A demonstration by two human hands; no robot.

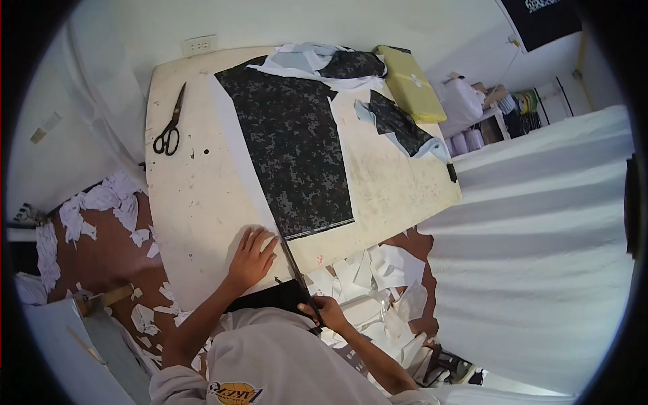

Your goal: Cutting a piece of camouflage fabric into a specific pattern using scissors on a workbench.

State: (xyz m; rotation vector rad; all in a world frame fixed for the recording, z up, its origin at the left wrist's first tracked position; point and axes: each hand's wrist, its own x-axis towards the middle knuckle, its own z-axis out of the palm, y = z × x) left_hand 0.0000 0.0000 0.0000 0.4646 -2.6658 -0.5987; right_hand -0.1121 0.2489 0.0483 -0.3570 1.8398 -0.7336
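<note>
My right hand (326, 312) grips the handles of dark long-bladed scissors (295, 268) near my body. Their blades point up and away, with the tips at the near left corner of a dark digital-camouflage cloth piece (297, 148). That piece lies flat on the table, and a white layer (237, 145) shows along its left edge. My left hand (253, 258) rests palm down on the table, fingers stretched out, its fingertips beside the white layer and the scissor tips. Whether the blades are parted cannot be made out.
A second pair of black scissors (174, 125) lies on the pale table (192, 196) at the left. Camouflage and light blue scraps (398, 125) lie by a yellow-green package (410, 84) at the far right. Paper scraps (388, 266) cover the floor; a white curtain (526, 236) hangs right.
</note>
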